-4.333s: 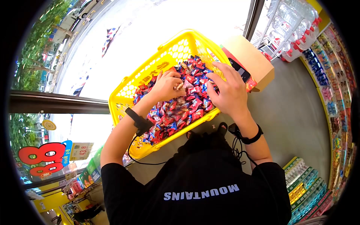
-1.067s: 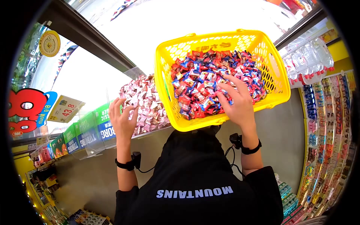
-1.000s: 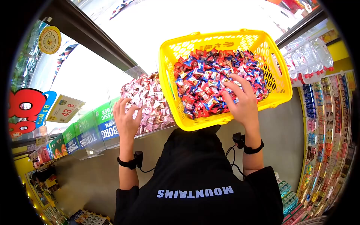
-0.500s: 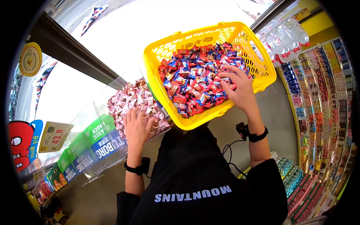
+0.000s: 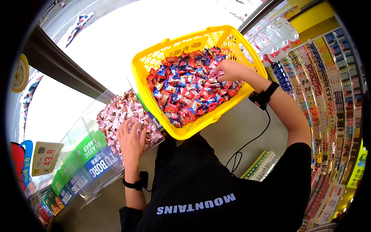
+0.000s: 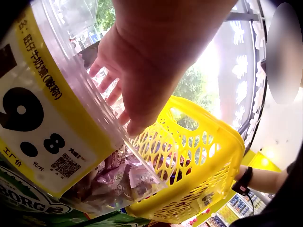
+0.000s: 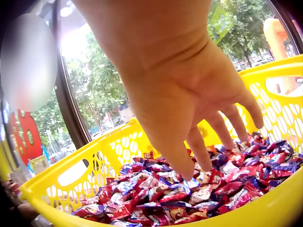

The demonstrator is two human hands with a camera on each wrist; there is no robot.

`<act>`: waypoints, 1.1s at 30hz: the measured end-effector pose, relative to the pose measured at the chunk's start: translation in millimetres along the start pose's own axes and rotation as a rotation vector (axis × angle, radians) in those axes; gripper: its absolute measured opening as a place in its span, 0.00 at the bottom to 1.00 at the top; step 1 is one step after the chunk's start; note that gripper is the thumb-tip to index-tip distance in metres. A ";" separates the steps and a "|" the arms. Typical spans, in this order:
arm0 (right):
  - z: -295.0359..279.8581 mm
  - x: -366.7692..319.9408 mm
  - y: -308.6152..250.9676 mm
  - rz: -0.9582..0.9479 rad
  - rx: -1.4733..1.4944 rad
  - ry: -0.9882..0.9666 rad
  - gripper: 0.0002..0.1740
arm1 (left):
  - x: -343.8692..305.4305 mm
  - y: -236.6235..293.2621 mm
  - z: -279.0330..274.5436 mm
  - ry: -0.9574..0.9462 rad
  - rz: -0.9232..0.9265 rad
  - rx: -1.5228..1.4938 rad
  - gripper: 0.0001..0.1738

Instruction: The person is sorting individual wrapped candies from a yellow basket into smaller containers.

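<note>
Not gripping anything visible with the right hand (image 5: 231, 70); holding thumb well apart from loosely bent fingers, so a fairly wide grip. Pointing fingertips down at red and blue sweets (image 5: 185, 85), inside the right far part of the yellow basket (image 5: 184, 135). Cannot tell from either view whether touching them.

Gripping nothing visible with the left hand (image 5: 131, 141) either; spreading loose, wide fingers over pink sweets (image 5: 119, 112). Contact hidden.

Piled inside the basket: the red and blue sweets. Piled in a clear bin (image 6: 90, 94), just left of the basket: the pink ones. Hung on the bin's front: a price label (image 6: 47, 118). Lined up farther left, beer cartons (image 5: 102, 166); off to the far right, water bottles (image 5: 274, 38).

Judging by pose: at the picking-out step on the right, maybe levelling on the left. Calls next for closing right thumb and fingers round chosen sweets, without crushing wrappers or spilling over the rim.
</note>
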State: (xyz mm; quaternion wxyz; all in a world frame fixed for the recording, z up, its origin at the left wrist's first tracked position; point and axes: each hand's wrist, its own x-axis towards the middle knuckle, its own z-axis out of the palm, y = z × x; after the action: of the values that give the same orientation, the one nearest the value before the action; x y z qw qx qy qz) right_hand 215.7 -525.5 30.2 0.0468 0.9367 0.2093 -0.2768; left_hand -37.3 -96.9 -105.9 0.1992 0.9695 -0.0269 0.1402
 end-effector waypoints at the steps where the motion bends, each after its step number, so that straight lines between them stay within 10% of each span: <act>1: 6.7 8.0 0.4 -0.018 -0.033 0.007 0.22 | 1.7 1.5 -1.9 0.001 0.005 -0.020 0.22; 14: -39.4 -3.5 -38.1 0.033 -0.133 -0.139 0.14 | 25.0 19.1 -21.7 0.101 0.022 -0.104 0.20; 24: 10.7 -121.1 -101.1 -0.576 0.199 0.843 0.09 | 56.3 42.3 -54.0 0.239 0.094 -0.130 0.16; 33: 67.9 -104.0 -194.3 -0.768 0.400 1.102 0.13 | 58.3 82.1 -83.2 0.023 0.460 -0.374 0.30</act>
State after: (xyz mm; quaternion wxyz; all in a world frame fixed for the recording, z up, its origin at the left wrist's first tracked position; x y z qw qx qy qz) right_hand 21.7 -400.9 34.4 -0.3406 0.7909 0.4637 0.2084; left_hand -12.0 -139.4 15.0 0.3375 0.8827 -0.2692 0.1853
